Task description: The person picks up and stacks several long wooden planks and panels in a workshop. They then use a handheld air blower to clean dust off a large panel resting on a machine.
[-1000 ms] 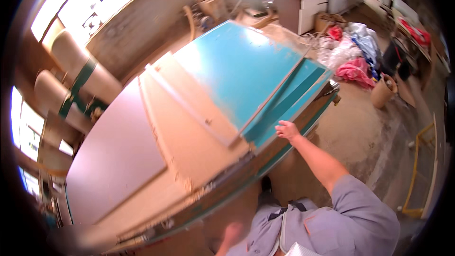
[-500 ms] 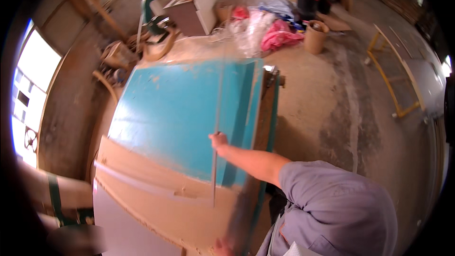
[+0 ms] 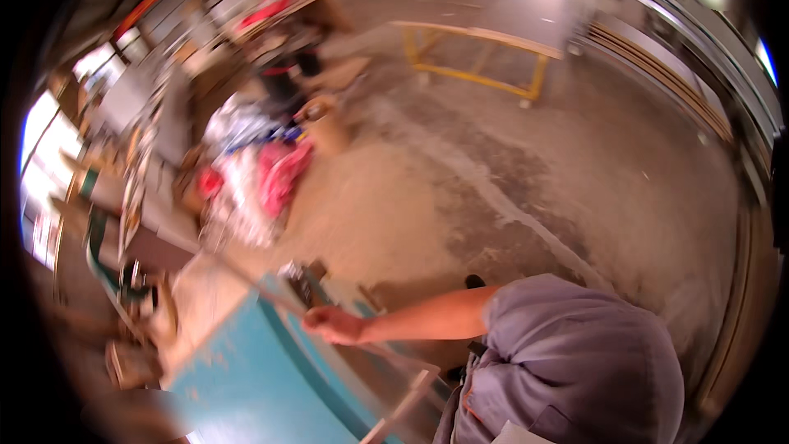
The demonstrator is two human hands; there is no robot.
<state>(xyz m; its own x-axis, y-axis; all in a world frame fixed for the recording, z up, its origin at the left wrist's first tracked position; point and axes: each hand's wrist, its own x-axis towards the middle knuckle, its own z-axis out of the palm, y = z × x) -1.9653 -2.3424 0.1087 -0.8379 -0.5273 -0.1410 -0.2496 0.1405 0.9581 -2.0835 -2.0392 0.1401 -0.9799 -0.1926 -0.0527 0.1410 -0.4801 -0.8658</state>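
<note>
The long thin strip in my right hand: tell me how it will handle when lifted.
The strip is probably stiff, running nearly straight past the right hand. It is likely light, being so thin. Its ends may swing, reaching well beyond the grip.

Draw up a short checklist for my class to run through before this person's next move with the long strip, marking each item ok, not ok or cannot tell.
1. Right hand closed around the long thin strip: ok.
2. Left hand placed to help: cannot tell; it is out of view.
3. Pale strip firmly joined to the long thin strip: cannot tell; they meet near the person, but the picture is blurred.
4. Long thin strip lifted clear of the teal board: cannot tell; no gap can be made out.
5. Floor beyond the board tidy: not ok; crumpled plastic sheeting lies heaped there.
</note>
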